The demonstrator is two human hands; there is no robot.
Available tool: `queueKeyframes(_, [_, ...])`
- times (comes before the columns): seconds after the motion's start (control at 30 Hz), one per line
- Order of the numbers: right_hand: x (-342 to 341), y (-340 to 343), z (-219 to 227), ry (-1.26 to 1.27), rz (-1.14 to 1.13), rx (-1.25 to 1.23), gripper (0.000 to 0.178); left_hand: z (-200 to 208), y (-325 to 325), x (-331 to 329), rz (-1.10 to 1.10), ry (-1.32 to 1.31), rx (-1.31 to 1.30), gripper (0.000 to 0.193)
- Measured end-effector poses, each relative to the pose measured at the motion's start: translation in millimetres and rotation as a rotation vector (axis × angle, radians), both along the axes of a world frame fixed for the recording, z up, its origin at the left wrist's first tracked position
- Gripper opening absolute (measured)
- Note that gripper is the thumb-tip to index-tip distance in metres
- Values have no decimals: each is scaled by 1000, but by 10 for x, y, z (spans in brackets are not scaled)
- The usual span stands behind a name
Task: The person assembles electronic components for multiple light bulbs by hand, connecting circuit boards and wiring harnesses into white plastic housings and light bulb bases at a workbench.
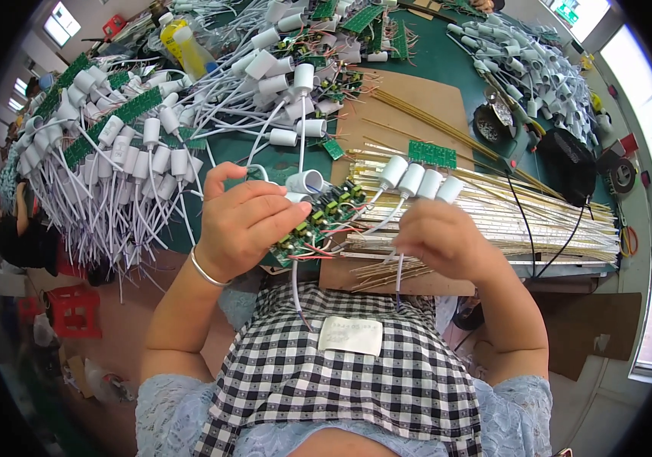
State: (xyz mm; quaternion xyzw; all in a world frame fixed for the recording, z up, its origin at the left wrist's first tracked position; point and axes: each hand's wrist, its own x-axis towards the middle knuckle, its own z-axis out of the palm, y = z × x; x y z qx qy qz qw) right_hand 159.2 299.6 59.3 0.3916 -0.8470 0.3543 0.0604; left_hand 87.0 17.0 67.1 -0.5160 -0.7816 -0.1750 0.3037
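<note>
My left hand (243, 222) is closed around the left part of a green circuit board (317, 222) packed with yellow-and-black components and thin red wires. White cables run from the board to white cylindrical caps (411, 180) lying in a row just to its right. Another white cap (307, 181) rests behind the board, beside my left fingers. My right hand (446, 238), slightly blurred, is pinched at the board's right, with a white cable (399, 276) hanging down below its fingertips. A second cable end (296, 293) dangles from the board over my checked apron.
Large heaps of white caps with cables (132, 164) lie left and at the far right (520, 65). Long thin metallic strips (486, 217) cover the right, partly on a brown board (417, 99). Nearby are a small green board (432, 154), a dark bowl (487, 126) and a yellow bottle (181, 47).
</note>
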Motion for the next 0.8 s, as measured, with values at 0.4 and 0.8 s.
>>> queueKeyframes(0.4, [-369,-387,-78,196,-135,-51,32,79,-25,18,15,26,6,14])
queueKeyframes(0.8, [-165,-366,-132,541,-150,44,32,55,-17,7,27,-15,42,17])
